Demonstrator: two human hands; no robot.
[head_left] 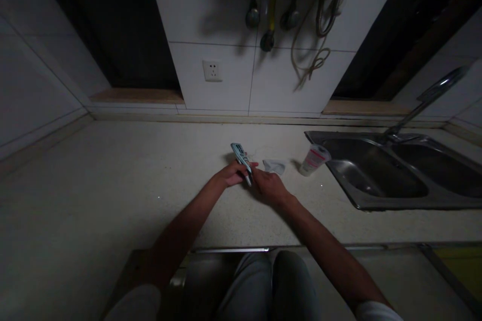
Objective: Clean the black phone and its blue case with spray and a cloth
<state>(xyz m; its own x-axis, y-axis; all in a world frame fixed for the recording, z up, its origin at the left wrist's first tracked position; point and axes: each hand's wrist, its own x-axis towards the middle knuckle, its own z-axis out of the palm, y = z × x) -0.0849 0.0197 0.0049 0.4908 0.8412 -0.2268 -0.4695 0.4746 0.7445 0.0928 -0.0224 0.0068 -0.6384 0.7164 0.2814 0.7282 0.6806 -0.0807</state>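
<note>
Above the counter, near its middle, my left hand [234,173] is wrapped round a phone [240,154] in a light-blue patterned case with dark markings. The phone is tilted, its upper end pointing away from me and to the left. My right hand [269,185] is closed at the phone's right edge, close to its lower end; its fingertips are partly hidden. Just beyond my right hand a crumpled white tissue [274,166] lies on the counter. Farther right stands a clear plastic cup [315,160] with pink print, beside the sink.
The pale counter [124,175] runs along a tiled wall. At the right is a steel double sink [356,200] with a tall faucet [425,105]. A power socket [212,70], hoses [320,15] and a tied cord [314,62] are on the wall.
</note>
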